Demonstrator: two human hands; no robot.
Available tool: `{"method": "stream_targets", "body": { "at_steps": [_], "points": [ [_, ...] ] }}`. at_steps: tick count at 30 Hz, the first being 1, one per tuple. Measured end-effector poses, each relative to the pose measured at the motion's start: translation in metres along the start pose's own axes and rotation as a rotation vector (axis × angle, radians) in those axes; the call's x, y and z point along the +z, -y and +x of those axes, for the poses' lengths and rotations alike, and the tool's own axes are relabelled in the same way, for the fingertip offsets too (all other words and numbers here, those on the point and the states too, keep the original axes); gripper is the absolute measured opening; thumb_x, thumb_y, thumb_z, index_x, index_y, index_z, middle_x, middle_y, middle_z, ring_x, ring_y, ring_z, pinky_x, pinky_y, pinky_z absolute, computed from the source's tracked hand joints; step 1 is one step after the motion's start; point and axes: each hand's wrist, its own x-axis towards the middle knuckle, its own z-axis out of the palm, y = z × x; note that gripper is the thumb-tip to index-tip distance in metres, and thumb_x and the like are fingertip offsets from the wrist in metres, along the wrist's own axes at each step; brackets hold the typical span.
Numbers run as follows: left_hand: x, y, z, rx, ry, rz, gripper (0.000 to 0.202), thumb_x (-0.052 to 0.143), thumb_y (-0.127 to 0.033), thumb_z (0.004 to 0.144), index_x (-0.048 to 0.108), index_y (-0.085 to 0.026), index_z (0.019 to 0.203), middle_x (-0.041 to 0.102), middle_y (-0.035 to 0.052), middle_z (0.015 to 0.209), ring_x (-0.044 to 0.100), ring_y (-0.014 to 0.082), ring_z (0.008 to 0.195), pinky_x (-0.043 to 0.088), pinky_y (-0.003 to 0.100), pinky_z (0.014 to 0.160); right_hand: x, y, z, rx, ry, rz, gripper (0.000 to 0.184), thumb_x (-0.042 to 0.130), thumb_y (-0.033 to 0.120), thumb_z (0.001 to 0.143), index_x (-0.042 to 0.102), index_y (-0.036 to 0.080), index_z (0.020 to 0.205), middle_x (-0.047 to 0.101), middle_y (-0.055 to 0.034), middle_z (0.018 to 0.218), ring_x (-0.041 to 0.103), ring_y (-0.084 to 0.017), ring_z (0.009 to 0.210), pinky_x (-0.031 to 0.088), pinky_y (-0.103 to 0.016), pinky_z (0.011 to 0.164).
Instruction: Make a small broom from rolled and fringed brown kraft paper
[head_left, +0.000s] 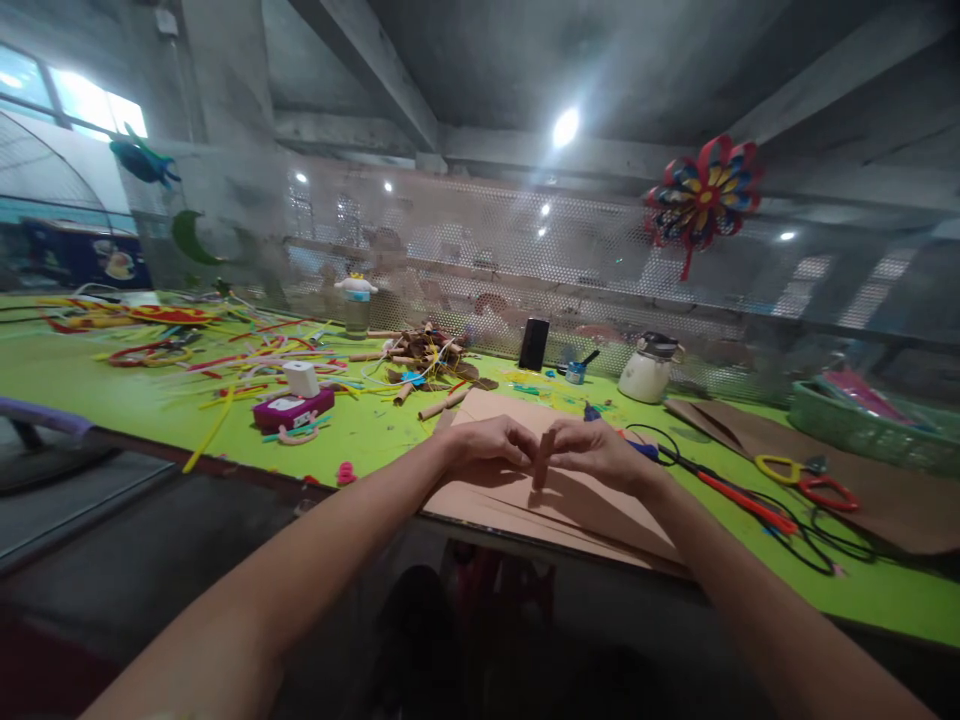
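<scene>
A short brown paper strip (543,460) stands upright between my hands, just above the stacked brown paper sheets (480,505) at the table's front edge. The fingers of my right hand (589,447) pinch it from the right. My left hand (491,440) is closed with its fingertips against or close beside the strip's left side, low over the sheets. How far the strip is folded or rolled is too small to make out.
Yellow-and-red scissors (806,480) and an orange-handled tool with a black cord (750,503) lie at right. A pale jug (646,370), a phone (533,345) and a green basket (870,425) stand behind. Pipe cleaners and a purple box (294,408) lie at left.
</scene>
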Motion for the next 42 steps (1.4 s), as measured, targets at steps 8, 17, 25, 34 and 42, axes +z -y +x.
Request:
{"method": "stream_targets", "body": {
  "at_steps": [8, 17, 25, 34, 42],
  "points": [
    [0.006, -0.002, 0.001, 0.048, -0.184, 0.048, 0.035, 0.059, -0.039, 0.075, 0.065, -0.010, 0.095, 0.063, 0.0078, 0.079, 0.056, 0.0139, 0.072, 0.043, 0.030, 0.072, -0.016, -0.008, -0.002, 0.210, 0.209, -0.228, 0.025, 0.057, 0.034, 0.074, 0.066, 0.015, 0.062, 0.057, 0.0010, 0.052, 0.047, -0.010, 0.051, 0.036, -0.022, 0.052],
    [0.006, 0.006, 0.014, 0.157, -0.100, 0.635, 0.026, 0.063, -0.030, 0.070, 0.068, -0.008, 0.083, 0.064, 0.0023, 0.071, 0.051, 0.0108, 0.064, 0.038, 0.021, 0.061, -0.007, -0.032, 0.000, 0.223, 0.168, -0.405, 0.023, 0.058, 0.032, 0.073, 0.070, 0.013, 0.077, 0.063, -0.0019, 0.062, 0.051, -0.012, 0.056, 0.039, -0.021, 0.054],
    [0.013, 0.005, 0.014, 0.150, -0.131, 0.917, 0.017, 0.056, -0.017, 0.069, 0.067, -0.010, 0.080, 0.061, 0.0007, 0.067, 0.049, 0.0087, 0.059, 0.034, 0.018, 0.053, 0.010, -0.031, -0.016, 0.101, -0.005, -0.475, 0.015, 0.056, 0.022, 0.075, 0.069, 0.015, 0.072, 0.065, -0.0045, 0.070, 0.055, -0.013, 0.061, 0.042, -0.022, 0.057],
    [0.015, 0.007, 0.015, 0.190, -0.141, 1.025, 0.019, 0.052, -0.011, 0.070, 0.065, -0.011, 0.083, 0.063, 0.0025, 0.077, 0.052, 0.0099, 0.067, 0.037, 0.018, 0.060, 0.017, -0.037, -0.025, 0.046, -0.131, -0.555, 0.015, 0.054, 0.014, 0.078, 0.068, 0.016, 0.074, 0.064, -0.0043, 0.071, 0.055, -0.012, 0.063, 0.041, -0.022, 0.059],
    [0.015, 0.009, 0.016, 0.221, -0.130, 1.055, 0.016, 0.054, -0.014, 0.072, 0.065, -0.011, 0.083, 0.063, 0.0036, 0.076, 0.052, 0.0100, 0.065, 0.037, 0.017, 0.059, 0.017, -0.038, -0.034, 0.019, -0.128, -0.652, 0.018, 0.048, 0.013, 0.082, 0.065, 0.017, 0.077, 0.059, -0.0046, 0.078, 0.053, -0.013, 0.069, 0.040, -0.024, 0.063]
  ]
}}
